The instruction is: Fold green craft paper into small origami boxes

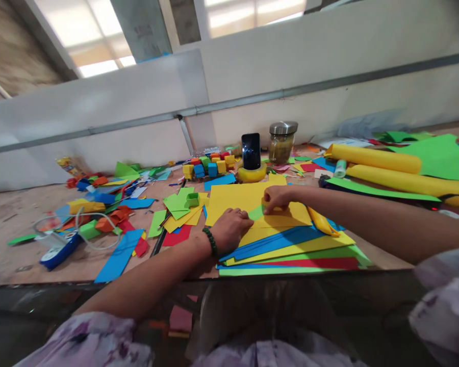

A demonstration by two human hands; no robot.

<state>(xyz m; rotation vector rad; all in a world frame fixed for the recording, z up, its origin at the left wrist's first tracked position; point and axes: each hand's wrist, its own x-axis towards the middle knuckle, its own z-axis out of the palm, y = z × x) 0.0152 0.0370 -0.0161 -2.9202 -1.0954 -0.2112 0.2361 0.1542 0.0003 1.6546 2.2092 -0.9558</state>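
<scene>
Pale wall (237,74) panels are crossed by a grey rail (137,122), with bright windows (87,30) set above. Along the wall, a brown table (11,219) is strewn with coloured paper. At its centre a yellow sheet (225,196) is laid over stacked blue, yellow, red and green sheets (290,250). On the yellow sheet a small green slip (257,212) is placed between the two hands. It is touched by the bent fingertips of the right hand (278,199); whether it is pinched or only pressed cannot be told. The left hand (232,230) is rested on the paper just beside the slip, fingers curled; whether anything is gripped cannot be told. Behind the sheet, a phone (251,149) is stood upright at a yellow ring (252,175), flanked by small boxes (212,169) and a lidded jar (281,148). Yellow rolls (375,157) are laid to the right, and a power strip (61,253) to the left.
</scene>
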